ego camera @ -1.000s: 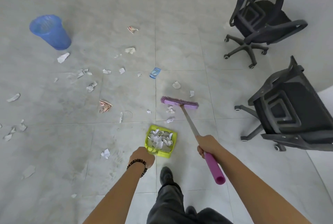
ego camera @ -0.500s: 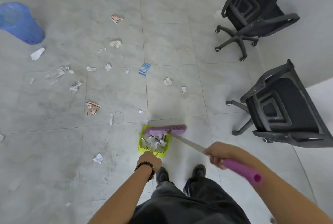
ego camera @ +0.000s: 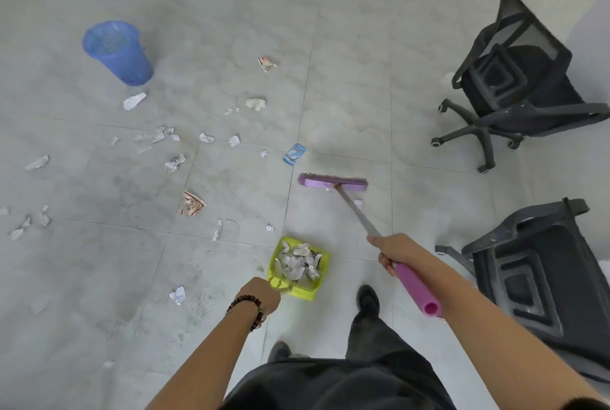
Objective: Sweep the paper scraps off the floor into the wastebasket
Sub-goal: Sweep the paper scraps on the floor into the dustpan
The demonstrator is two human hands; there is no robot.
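Gripping broom (ego camera: pixel 333 182) shaft in right hand (ego camera: pixel 392 252), dustpan (ego camera: pixel 307 293) handle in left hand (ego camera: pixel 262 294). Draw paper scraps (ego camera: pixel 191 204), centre left, toward dustpan in short low strokes, lip flat; wastebasket (ego camera: pixel 118 53) upper left.

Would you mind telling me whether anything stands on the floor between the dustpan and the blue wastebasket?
Nothing solid does: only loose paper scraps lie between the dustpan and the wastebasket.
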